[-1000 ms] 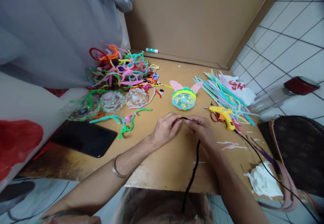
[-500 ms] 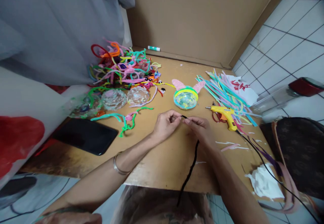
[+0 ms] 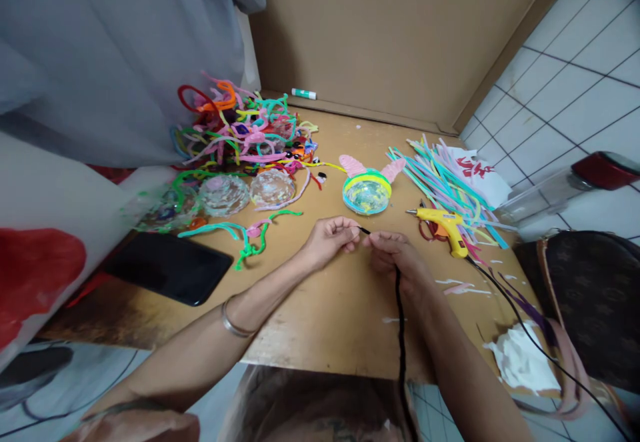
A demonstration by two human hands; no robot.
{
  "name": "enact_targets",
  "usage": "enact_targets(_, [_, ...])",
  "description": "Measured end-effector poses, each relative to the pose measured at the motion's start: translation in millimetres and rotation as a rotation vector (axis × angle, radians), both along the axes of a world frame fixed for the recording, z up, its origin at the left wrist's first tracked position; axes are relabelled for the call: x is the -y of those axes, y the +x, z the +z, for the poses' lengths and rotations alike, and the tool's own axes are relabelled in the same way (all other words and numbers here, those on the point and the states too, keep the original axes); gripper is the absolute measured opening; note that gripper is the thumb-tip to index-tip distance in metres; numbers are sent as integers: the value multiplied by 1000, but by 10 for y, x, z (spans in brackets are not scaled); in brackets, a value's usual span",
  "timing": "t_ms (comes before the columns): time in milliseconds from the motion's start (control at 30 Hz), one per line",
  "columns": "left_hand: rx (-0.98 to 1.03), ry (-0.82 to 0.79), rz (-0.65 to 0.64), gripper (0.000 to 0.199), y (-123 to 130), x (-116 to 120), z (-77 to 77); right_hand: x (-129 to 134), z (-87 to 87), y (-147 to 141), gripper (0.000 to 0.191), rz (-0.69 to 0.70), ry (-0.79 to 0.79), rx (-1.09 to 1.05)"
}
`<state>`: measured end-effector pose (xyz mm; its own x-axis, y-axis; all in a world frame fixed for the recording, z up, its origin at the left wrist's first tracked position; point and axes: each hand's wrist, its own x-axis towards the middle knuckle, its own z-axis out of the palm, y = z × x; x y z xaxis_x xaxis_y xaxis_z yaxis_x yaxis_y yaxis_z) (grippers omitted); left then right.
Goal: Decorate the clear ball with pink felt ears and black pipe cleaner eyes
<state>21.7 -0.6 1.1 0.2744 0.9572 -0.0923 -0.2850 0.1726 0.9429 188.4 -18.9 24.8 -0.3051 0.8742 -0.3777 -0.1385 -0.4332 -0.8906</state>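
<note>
Between my two hands a short stretch of a black pipe cleaner point(image 3: 401, 335) shows. My left hand point(image 3: 331, 241) pinches its tip between thumb and forefinger. My right hand point(image 3: 395, 254) grips it a little further along, and the long free part hangs down past the table's front edge. Just beyond the hands sits a small clear bowl point(image 3: 367, 197) with green, yellow and blue bands round it. Two pink ear-shaped pieces point(image 3: 353, 165) stick up from the bowl's far side.
A yellow glue gun point(image 3: 445, 227) lies at right, its cord trailing frontward. Behind it is a bundle of pastel pipe cleaners point(image 3: 445, 175). At left are a tangled colourful heap point(image 3: 245, 129), clear plastic domes point(image 3: 273, 189) and a black phone point(image 3: 173, 267). White tissue point(image 3: 523, 359) and a brown bag point(image 3: 585, 302) are front right.
The hanging part of the black pipe cleaner has swung to the right. My right hand has turned slightly and shifted a little right; my left hand keeps its pinch.
</note>
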Motion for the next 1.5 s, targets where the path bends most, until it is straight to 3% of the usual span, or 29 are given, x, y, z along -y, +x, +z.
enact_targets(167, [7, 46, 40, 28, 19, 26, -37, -8, -10, -7, 31, 9, -18, -17])
enact_targets(367, [38, -29, 163, 22, 3, -34, -19, -30, -14, 59, 33, -1, -13, 37])
enact_targets(467, [-17, 34, 125, 27, -10, -11, 19, -46, -16, 91, 34, -2, 5, 64])
enact_targets(600, [-280, 232, 47, 31, -6, 100, 60, -40, 5, 70, 33, -7, 18, 71])
enact_targets(767, [-597, 648, 157, 17, -15, 99, 13, -2, 33, -15, 34, -30, 19, 81])
enact_targets(833, [-632, 708, 189, 18, -20, 67, -10, 12, 29, -65, 34, -31, 34, 76])
enact_targets(1067, [-533, 400, 223, 24, -32, 22, 7, 33, 28, -119, 35, -46, 81, 146])
enact_targets(1133, [-474, 353, 287, 22, -57, -5, 17, 35, 43, -68, 35, -68, 108, 175])
enact_targets(1233, [-447, 319, 356, 22, -92, -24, 44, 36, 69, 3, 37, -129, 162, 222])
enact_targets(1367, [-465, 336, 249, 25, -87, 14, 68, 38, 103, 8, 38, -132, 145, 230])
enact_targets(1500, [-415, 299, 253, 36, -66, 31, 35, 46, 123, -15, 36, -131, 159, 218])
